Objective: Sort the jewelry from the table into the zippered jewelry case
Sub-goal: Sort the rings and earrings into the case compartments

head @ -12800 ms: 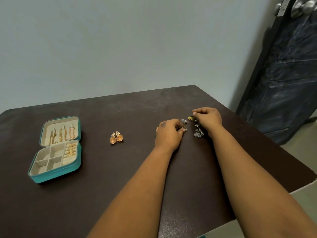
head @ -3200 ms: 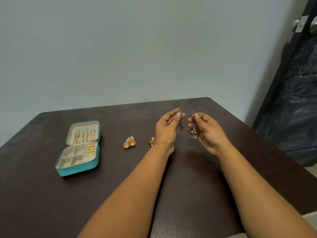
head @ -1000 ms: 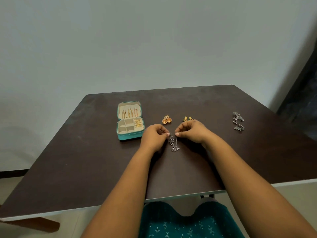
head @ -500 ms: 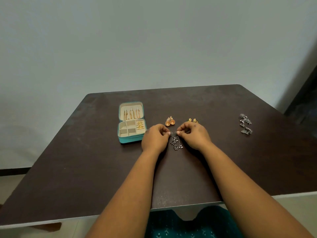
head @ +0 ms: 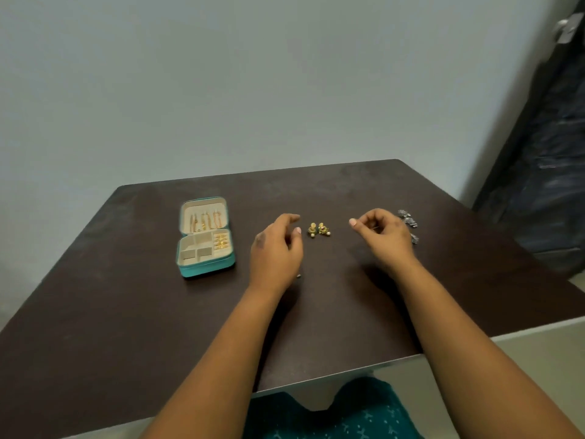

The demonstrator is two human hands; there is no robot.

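Lying between the two hands on the tabletop (head: 348,312), the gold earrings (head: 319,230) are judged light, rigid and small, with dangling beads that may snag; each is best pinched at its upper stud part, not at the bead. The pair sits side by side, with the beads toward the near edge, so the long axis of each appears to run roughly from far to near. The left hand (head: 275,248) hovers with fingers loosely curled and parted, and nothing is seen held. The right hand (head: 384,236) is curled with thumb and forefinger close together; whether a thin piece is pinched cannot be told. Silver earrings (head: 408,221) lie just beyond the right hand. The case (head: 205,237) lies open, well left of the gold earrings, with gold pieces already stowed in lid and tray.
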